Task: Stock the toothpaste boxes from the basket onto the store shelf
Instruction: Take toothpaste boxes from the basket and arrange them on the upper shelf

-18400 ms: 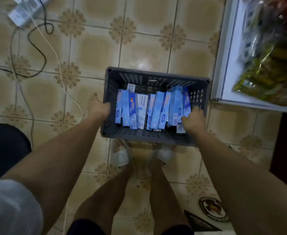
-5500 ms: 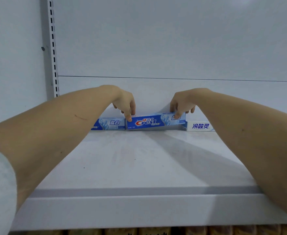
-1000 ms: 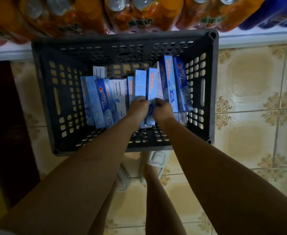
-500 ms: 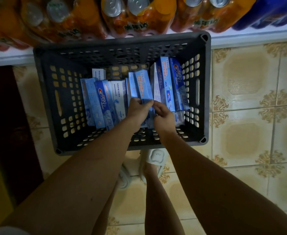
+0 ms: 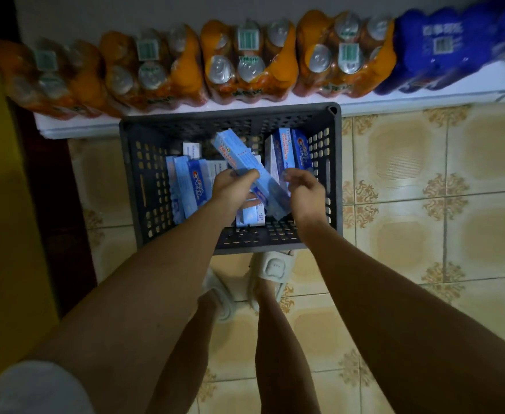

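Note:
A dark grey plastic basket [image 5: 336, 180] stands on the tiled floor and holds several blue and white toothpaste boxes [image 5: 194, 186], some upright at its right side [image 5: 293, 150]. My left hand [image 5: 233, 189] is shut on one light blue toothpaste box [image 5: 235, 156], lifted on a slant above the others. My right hand [image 5: 305, 192] is at that box's near end with its fingers loosely curled; whether it grips the box I cannot tell. The store shelf for the toothpaste is out of view.
The basket's far side touches a low white shelf edge [image 5: 424, 100] carrying shrink-wrapped orange drink cans [image 5: 245, 64] and a blue pack [image 5: 454, 46]. My feet in white slippers [image 5: 272, 267] are just behind the basket. A dark panel [image 5: 54, 210] stands at the left.
The light blue box has come up out of the row and tilted to the left in my left hand. My right hand has shifted right, toward the box's near end. The view has pulled back.

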A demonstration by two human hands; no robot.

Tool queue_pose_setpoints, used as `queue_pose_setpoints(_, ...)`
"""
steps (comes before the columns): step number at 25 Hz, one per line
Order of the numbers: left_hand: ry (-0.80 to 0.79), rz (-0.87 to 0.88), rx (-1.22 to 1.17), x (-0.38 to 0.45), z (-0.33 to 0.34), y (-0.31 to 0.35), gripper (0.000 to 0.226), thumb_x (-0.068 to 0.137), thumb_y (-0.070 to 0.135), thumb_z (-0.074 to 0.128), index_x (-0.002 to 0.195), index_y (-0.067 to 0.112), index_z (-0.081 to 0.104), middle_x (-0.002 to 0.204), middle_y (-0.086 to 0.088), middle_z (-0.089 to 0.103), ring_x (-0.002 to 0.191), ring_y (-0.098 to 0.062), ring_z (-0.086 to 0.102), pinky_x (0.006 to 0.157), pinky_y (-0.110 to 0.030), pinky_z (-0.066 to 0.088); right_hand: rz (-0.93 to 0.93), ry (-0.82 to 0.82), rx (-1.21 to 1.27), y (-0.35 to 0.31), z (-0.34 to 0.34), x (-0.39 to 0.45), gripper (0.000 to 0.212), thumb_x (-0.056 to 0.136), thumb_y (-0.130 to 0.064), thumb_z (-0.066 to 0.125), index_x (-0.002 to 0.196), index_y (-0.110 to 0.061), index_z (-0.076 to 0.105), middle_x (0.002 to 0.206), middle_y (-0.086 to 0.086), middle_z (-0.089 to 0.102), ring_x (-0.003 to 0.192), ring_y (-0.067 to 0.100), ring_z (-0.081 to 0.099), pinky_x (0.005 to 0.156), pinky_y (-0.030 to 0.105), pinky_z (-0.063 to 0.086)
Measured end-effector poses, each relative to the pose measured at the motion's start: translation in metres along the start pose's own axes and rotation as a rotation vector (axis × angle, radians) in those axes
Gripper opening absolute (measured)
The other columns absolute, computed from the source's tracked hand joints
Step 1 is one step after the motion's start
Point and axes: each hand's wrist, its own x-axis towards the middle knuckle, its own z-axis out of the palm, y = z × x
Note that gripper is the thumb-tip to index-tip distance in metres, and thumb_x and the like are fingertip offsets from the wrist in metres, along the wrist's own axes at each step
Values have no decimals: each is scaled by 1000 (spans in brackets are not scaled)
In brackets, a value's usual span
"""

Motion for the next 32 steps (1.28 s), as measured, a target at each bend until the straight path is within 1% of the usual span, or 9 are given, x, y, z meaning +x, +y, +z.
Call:
queue_pose_setpoints(2, -49, 27, -36, -29, -13, 24, 26, 93, 21, 62, 116, 12, 58, 100, -6, 67, 80, -22, 72, 68, -29, 61, -1, -3, 43, -31, -6, -19, 34, 95, 6, 36, 108, -8, 64, 111, 5, 63, 96, 16, 59, 88, 28, 52)
queue_pose_setpoints(6, -56, 84, -54, -82, -37, 72, 29, 92, 22, 64, 118, 11, 59, 108, -12, 70, 83, -24, 74, 71, -32, 61, 14, -272, -97, -82, -13, -66, 23, 95, -25, 62, 118, -22, 62, 117, 3, 63, 94, 16, 64, 81, 35, 55)
queue_pose_setpoints(9, -66, 107, -46, -131, -52, 105, 33, 93, 30, 62, 119, 10, 58, 108, -15, 70, 83, -24, 73, 65, -31, 60, -32, -337, -119, -121, -12, -109, 29, 88, -21, 73, 115, -17, 64, 118, 9, 64, 97, 23, 67, 73, 33, 60)
queue_pose_setpoints(14, -151, 80, -122, -220, -77, 142, 41, 99, 54, 41, 106, 17, 58, 103, -12, 68, 95, -29, 69, 77, -44, 59, 106, -437, 91, -172, -28, -184, 27, 95, -22, 63, 112, -2, 67, 111, 22, 69, 98, 33, 70, 75, 36, 60)
queue_pose_setpoints(20, -272, 136, -171, -298, -105, 175, 42, 97, 45, 51, 132, 21, 49, 120, -9, 66, 102, -25, 68, 77, -41, 58, 231, -624, 158, -204, -39, -257, 33, 99, -25, 55, 124, -4, 60, 116, 20, 68, 104, 30, 69, 75, 32, 60)
queue_pose_setpoints(23, -224, 203, -46, -338, -118, 192, 36, 96, 40, 55, 127, 22, 50, 111, -2, 68, 94, -19, 69, 70, -39, 59, 166, -718, -76, -228, -44, -284, 32, 98, -25, 55, 124, -9, 62, 121, 15, 68, 104, 28, 68, 82, 38, 58)
queue_pose_setpoints(25, -171, 296, 185, -361, -129, 203, 36, 95, 42, 55, 122, 17, 53, 108, -2, 69, 92, -19, 69, 79, -42, 58, 68, -713, -213, -251, -45, -303, 35, 98, -31, 55, 126, -12, 61, 120, 8, 69, 104, 26, 70, 89, 42, 56)
queue_pose_setpoints(29, -171, 459, 545, -416, -152, 229, 35, 91, 46, 61, 115, 21, 58, 99, 0, 72, 82, -16, 72, 69, -29, 55, -121, -634, -199, -301, -45, -342, 47, 95, -53, 52, 129, -21, 53, 121, 5, 67, 100, 24, 71, 86, 42, 57)
queue_pose_setpoints(32, -159, 551, 624, -451, -161, 249, 39, 85, 47, 69, 114, 23, 61, 99, -2, 73, 84, -19, 72, 75, -32, 55, -224, -579, -126, -331, -38, -367, 55, 92, -55, 57, 134, -21, 47, 119, 10, 66, 94, 27, 73, 76, 41, 59)
